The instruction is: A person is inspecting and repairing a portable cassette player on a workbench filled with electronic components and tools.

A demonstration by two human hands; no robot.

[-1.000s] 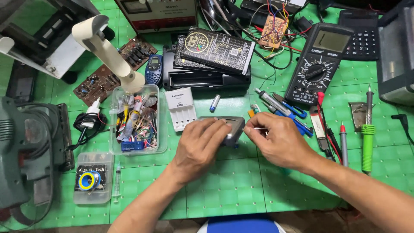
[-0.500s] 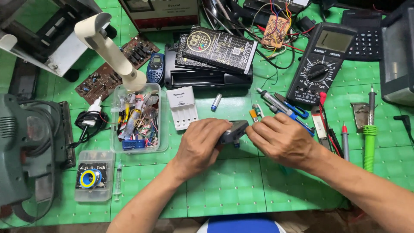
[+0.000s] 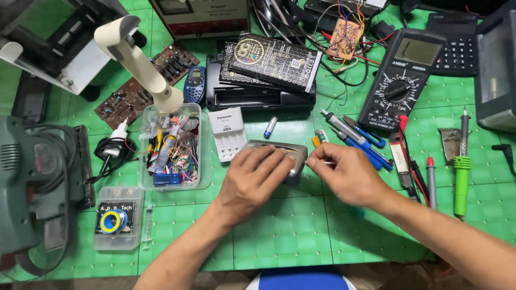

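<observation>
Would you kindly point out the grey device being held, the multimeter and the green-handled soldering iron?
Grey device (image 3: 293, 156): head view, on its exposed right end.
Multimeter (image 3: 399, 90): head view, on its round dial.
Soldering iron (image 3: 461, 182): head view, on its green handle.

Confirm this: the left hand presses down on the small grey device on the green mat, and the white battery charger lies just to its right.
Not quite. The head view shows the white battery charger to the left of the small grey device, not the right. The left hand does rest on the device, on the green mat.
</observation>
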